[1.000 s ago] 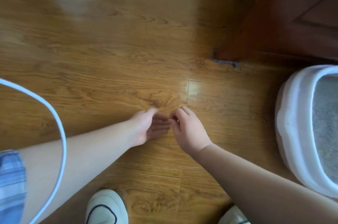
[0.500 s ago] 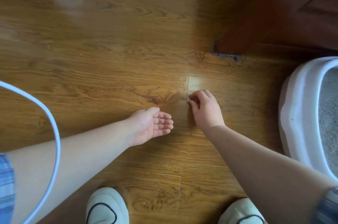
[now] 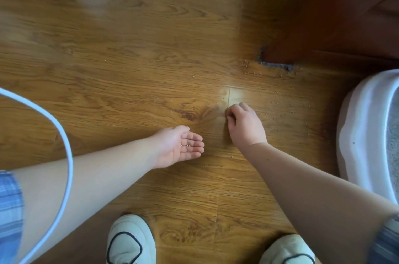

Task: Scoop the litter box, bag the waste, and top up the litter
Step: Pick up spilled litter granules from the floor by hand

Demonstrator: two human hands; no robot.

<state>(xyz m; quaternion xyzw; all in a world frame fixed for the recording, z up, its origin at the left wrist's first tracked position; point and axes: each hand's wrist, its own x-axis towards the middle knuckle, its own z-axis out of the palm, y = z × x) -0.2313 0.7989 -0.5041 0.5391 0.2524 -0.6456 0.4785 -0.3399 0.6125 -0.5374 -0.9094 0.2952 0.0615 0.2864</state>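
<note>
Left hand (image 3: 181, 148) lies palm up, fingers relaxed and together, carrying a few litter grains (image 3: 187, 145). Right hand (image 3: 246, 127) curls its fingertips onto the wooden floor (image 3: 129, 69) among more grains; whether they pinch one cannot be told. Litter box (image 3: 356, 134) stands at the right.

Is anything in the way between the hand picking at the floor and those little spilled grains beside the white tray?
Nothing visible is. The right hand curls down onto the wooden floor, and the small tan litter grains to its right lie on bare boards, short of the white plastic litter box.
</note>
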